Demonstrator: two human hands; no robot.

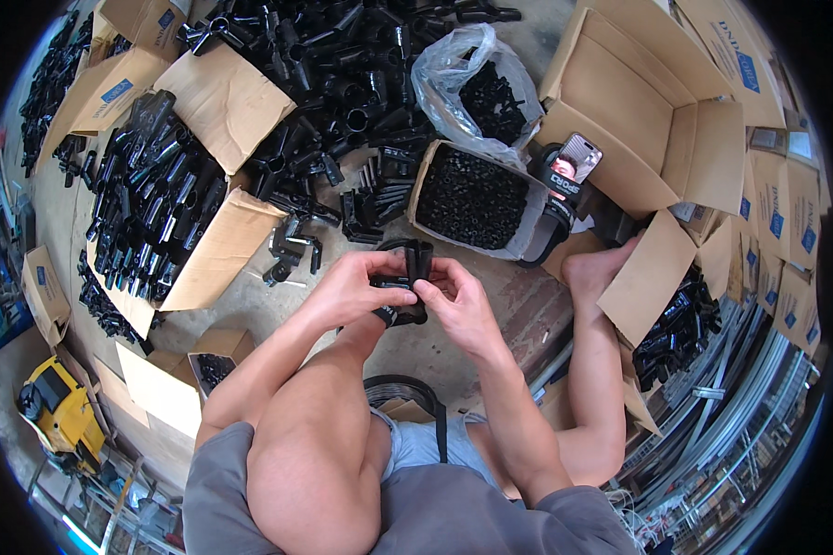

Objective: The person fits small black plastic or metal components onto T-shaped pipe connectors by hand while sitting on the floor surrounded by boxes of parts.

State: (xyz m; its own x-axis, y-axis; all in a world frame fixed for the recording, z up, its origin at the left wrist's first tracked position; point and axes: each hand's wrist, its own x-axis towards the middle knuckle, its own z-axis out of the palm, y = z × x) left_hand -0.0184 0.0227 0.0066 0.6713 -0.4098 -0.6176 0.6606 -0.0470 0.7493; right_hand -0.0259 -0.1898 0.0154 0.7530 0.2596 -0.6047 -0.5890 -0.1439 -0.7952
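Above the floor in front of my bent leg, both hands work on a black tubular fitting (419,262). My left hand (350,289) is closed, thumb and fingers pinching its left side, where a short black section lies crosswise. My right hand (457,303) is closed too, thumb and fingertips on the right side of the upright black tube. Whether the upright and crosswise sections are one piece or two, I cannot tell. Just beyond the hands stands a box of small black parts (472,199). Several loose black fittings (292,252) lie on the floor to the left.
A clear plastic bag (435,74) of small black pieces sits behind the box. Large heaps of black fittings (342,55) spread across the back. An open carton (217,250) overflows with them at left. A phone (578,155) rests beside a big cardboard box (611,83). Metal tubes (713,407) lie at right.
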